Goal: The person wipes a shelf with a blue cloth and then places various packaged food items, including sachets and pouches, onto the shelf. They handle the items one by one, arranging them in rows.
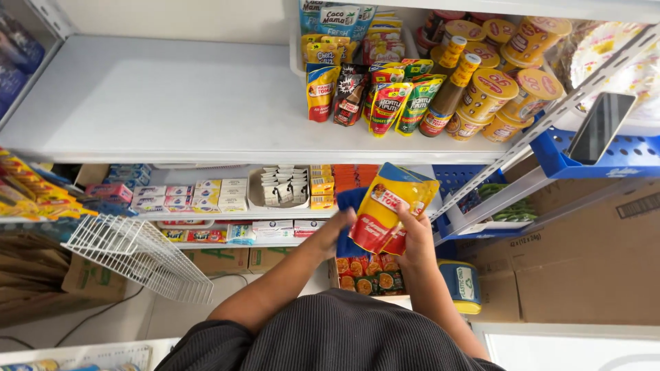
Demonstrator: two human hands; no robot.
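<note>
Bright, even light is falling from above and washing the white upper shelf [172,103] almost flat, with only soft shadows showing beneath its front edge. The lower shelves are sitting dimmer in that shade. Glare is glinting off the glossy yellow pouch [392,206] and the foil lids of the jars [502,89], and the dark phone screen [600,127] is reflecting pale light. The wide lens is bending the shelf lines outward, strongest toward the corners. The dark ribbed sleeve [337,336] at the bottom is looking slightly soft, and the far left edge is smearing a little.
</note>
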